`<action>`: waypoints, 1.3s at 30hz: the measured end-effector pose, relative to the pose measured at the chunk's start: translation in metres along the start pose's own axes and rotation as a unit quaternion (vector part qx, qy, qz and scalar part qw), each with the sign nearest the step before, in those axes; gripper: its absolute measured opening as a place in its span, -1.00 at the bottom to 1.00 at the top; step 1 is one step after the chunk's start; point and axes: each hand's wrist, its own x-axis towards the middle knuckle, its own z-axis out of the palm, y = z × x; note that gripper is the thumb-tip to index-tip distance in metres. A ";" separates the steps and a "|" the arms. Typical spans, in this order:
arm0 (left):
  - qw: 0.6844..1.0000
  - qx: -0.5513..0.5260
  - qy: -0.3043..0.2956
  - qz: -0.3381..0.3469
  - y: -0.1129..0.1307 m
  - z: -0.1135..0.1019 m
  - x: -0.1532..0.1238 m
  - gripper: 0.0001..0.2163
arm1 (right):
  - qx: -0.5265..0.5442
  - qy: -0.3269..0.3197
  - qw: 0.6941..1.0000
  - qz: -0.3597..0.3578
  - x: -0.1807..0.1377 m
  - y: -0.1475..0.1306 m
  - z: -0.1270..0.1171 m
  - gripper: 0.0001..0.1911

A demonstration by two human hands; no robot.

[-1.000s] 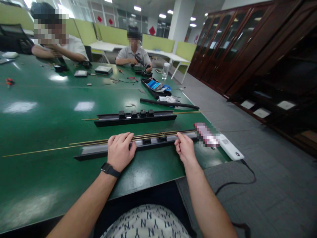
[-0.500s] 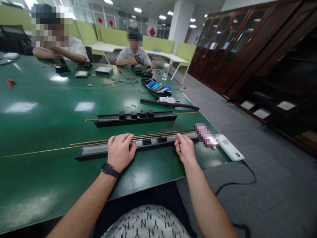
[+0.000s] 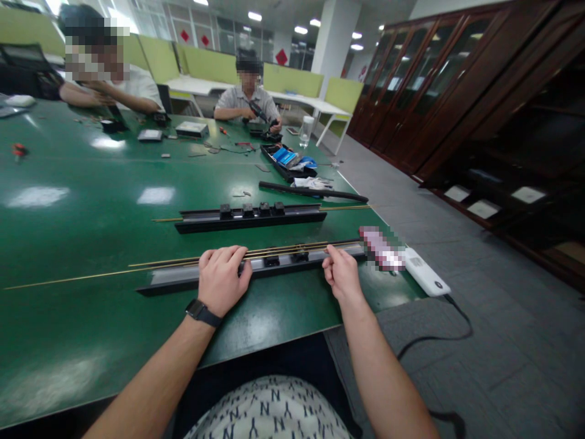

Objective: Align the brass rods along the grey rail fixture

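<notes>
A long black rail (image 3: 283, 263) with small black blocks lies across the green table (image 3: 91, 231) in front of me. Thin brass rods (image 3: 183, 263) run along its far side. My left hand (image 3: 222, 278), with a black watch at the wrist, lies over the rail with its fingers curled down onto it. My right hand (image 3: 340, 275) is closed in a pinch at the rail's right part, fingertips on a brass rod.
A second black rail (image 3: 249, 216) with several blocks lies farther back, and a black bar (image 3: 313, 192) beyond it. A white power strip (image 3: 425, 272) hangs over the right table edge. Two other people work at the far side amid tools and a tray (image 3: 286, 160).
</notes>
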 end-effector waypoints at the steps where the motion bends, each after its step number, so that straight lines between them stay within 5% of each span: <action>1: 1.000 0.001 0.000 0.000 0.000 0.000 0.000 -0.81 | 0.001 0.000 1.000 0.000 0.000 0.000 0.000 -0.54; 39: 1.000 -0.003 0.013 -0.004 -0.002 0.004 -0.004 -0.78 | 0.005 0.012 1.000 0.004 0.008 -0.003 -0.009 -0.59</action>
